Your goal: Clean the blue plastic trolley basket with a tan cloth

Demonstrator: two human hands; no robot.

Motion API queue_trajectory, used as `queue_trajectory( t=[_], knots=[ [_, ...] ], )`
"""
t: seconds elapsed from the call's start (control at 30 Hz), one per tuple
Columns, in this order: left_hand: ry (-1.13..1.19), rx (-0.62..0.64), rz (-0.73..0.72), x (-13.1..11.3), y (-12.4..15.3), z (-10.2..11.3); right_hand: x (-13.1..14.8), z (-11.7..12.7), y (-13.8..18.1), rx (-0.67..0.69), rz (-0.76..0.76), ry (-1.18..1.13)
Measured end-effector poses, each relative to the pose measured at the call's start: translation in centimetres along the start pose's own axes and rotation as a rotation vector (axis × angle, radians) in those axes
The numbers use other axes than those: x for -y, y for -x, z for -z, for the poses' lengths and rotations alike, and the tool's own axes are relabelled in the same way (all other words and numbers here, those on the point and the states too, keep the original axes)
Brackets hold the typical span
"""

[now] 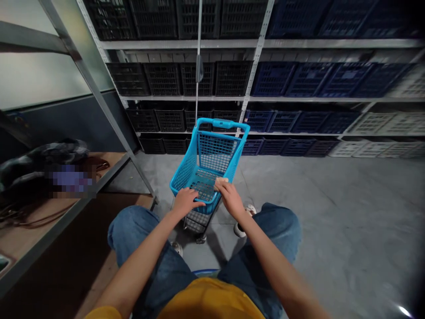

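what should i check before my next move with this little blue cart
1. left hand resting open on the near rim of the cart: ok
2. right hand pinching the small tan piece over the basket: ok
3. what the small tan piece is: cannot tell
4. cart upright between the knees: ok
5. wheels locked or free: cannot tell

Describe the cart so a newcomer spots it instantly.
Below the shelving of dark crates, on the grey floor, a small wheeled cart stands between the person's knees, left hand and right hand on its rim. Only it is bright turquoise.
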State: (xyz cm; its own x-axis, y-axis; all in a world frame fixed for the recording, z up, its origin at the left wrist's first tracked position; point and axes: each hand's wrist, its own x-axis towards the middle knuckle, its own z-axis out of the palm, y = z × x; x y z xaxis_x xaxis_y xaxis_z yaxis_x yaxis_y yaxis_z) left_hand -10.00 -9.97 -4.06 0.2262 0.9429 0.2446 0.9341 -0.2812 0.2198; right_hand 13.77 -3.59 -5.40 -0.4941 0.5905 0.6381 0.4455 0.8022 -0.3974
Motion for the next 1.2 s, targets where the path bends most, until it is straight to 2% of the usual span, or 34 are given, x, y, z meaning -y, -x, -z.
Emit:
queue_trajectory(
  t=[0.17, 0.27, 0.4, 0.5, 0.6, 0.7, 0.77, 0.9, 1.03, 1.2],
  knots=[
    [0.009, -0.074, 0.115, -1.2, 0.8, -0.2, 3.6, -1.1, 3.3, 0.07, 0.021, -0.003],
    [0.059, -0.091, 0.147, -1.4, 1.5, 0.0, 3.3, -0.5, 2.8, 0.131, 0.041, -0.031],
    [0.057, -0.077, 0.115, -1.9, 2.5, 0.1, 1.8, -0.1, 0.1, 0.021, -0.086, -0.015],
    [0.046, -0.098, 0.117, -2.4, 3.4, 0.0, 2.7, -1.2, 0.1, -0.041, -0.09, -0.021],
    [0.055, -0.129, 0.153, -2.8, 4.3, 0.0, 4.7, -2.4, 2.1, -0.033, -0.063, -0.04],
    [0.031, -0.131, 0.173, -2.9, 4.9, 0.3, 5.8, -2.5, 3.4, 0.044, -0.032, -0.08],
    [0.01, -0.13, 0.182, -2.9, 5.0, 0.4, 5.8, -2.1, 3.1, 0.058, -0.037, -0.125],
    [-0.005, -0.135, 0.195, -3.0, 5.0, 0.4, 6.0, -1.9, 1.4, -0.029, -0.129, -0.169],
    [-0.013, -0.154, 0.194, -2.9, 5.0, 0.4, 6.5, -4.0, 2.4, -0.056, -0.099, -0.205],
    [0.021, -0.168, 0.2, -2.9, 5.2, 0.5, 6.2, -6.7, 4.9, -0.16, -0.219, -0.363]
  ],
)
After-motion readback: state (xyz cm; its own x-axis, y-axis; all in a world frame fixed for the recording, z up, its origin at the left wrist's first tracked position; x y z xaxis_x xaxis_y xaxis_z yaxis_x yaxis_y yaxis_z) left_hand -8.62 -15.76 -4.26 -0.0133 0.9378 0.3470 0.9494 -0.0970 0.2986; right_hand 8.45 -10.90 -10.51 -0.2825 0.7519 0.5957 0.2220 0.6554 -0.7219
